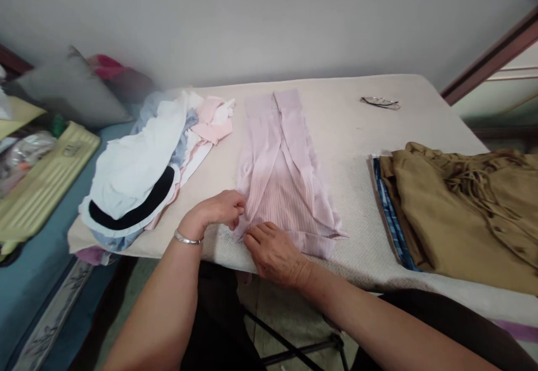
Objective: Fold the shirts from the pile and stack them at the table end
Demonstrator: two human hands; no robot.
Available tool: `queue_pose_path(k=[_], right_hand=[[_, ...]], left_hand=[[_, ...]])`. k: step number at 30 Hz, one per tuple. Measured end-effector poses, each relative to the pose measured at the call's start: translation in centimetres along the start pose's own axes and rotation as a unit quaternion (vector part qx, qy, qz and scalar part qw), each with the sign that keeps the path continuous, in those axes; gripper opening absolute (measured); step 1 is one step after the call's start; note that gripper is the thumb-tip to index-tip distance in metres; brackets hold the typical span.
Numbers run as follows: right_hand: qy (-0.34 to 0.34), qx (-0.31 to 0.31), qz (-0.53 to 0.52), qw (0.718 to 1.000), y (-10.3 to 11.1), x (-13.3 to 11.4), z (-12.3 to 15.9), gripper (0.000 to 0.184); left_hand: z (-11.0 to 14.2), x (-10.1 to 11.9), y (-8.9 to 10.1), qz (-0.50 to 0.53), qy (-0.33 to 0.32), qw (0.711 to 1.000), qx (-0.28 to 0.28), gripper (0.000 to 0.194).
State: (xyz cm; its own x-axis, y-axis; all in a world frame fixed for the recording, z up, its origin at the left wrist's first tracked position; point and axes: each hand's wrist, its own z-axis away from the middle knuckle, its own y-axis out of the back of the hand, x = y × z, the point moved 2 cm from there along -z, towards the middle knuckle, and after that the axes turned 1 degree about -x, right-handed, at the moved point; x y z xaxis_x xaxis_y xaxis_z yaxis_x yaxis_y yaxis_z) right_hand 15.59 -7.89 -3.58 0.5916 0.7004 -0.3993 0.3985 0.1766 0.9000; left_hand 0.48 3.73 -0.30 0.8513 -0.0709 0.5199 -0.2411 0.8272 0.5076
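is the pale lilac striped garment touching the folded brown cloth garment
Apart; the head view shows cream textured cover between the pale lilac garment and the folded brown garment.

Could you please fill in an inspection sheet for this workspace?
Surface: pale cloth-covered table, cover slightly wrinkled near the front.
Job's things: lilac pleated garment, lying folded mid-table.
Clutter: loose heap of clothes on the left; brown garment atop blue fabric on the right; glasses toward the far edge.
Hands: left hand at the lilac garment's left edge, right hand at its near end; exact grip unclear.
Cables: nothing seen.
Surroundings: grey wall behind; grey cushion at far left.
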Motion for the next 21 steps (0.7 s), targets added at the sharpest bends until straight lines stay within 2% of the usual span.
queue_pose_path(k=[3, 7, 10, 13, 17, 19, 21], right_hand=[[-0.076, 0.037, 0.000, 0.996, 1.3, 1.1, -0.1, 0.008], [-0.185, 0.088, -0.032, 0.978, 3.0, 3.1, -0.1, 0.006], [-0.183, 0.072, -0.032, 0.980, 2.9, 3.1, -0.1, 0.006], [-0.153, 0.034, -0.010, 0.988, 1.9, 2.3, 0.0, 0.010], [-0.146, 0.013, 0.005, 0.989, 1.1, 2.0, 0.3, 0.012], [-0.156, 0.010, 0.000, 0.988, 1.1, 2.2, 0.3, 0.012], [-0.163, 0.003, -0.005, 0.987, 1.2, 2.4, 0.3, 0.013]], left_hand=[[0.0, -0.5, 0.3, -0.014, 0.022, 0.999, 0.032, 0.005], [0.3, -0.5, 0.4, -0.015, 0.001, 1.000, -0.001, 0.007], [0.3, -0.1, -0.1, -0.031, 0.006, 0.999, -0.025, 0.017], [0.2, 0.9, -1.0, -0.124, 0.016, 0.992, -0.028, 0.027], [0.1, 2.1, -1.8, -0.271, 0.012, 0.962, 0.038, 0.009], [0.1, 2.5, -1.8, -0.291, -0.008, 0.955, 0.062, 0.011], [0.0, 2.7, -2.0, -0.285, -0.034, 0.956, 0.057, 0.014]])
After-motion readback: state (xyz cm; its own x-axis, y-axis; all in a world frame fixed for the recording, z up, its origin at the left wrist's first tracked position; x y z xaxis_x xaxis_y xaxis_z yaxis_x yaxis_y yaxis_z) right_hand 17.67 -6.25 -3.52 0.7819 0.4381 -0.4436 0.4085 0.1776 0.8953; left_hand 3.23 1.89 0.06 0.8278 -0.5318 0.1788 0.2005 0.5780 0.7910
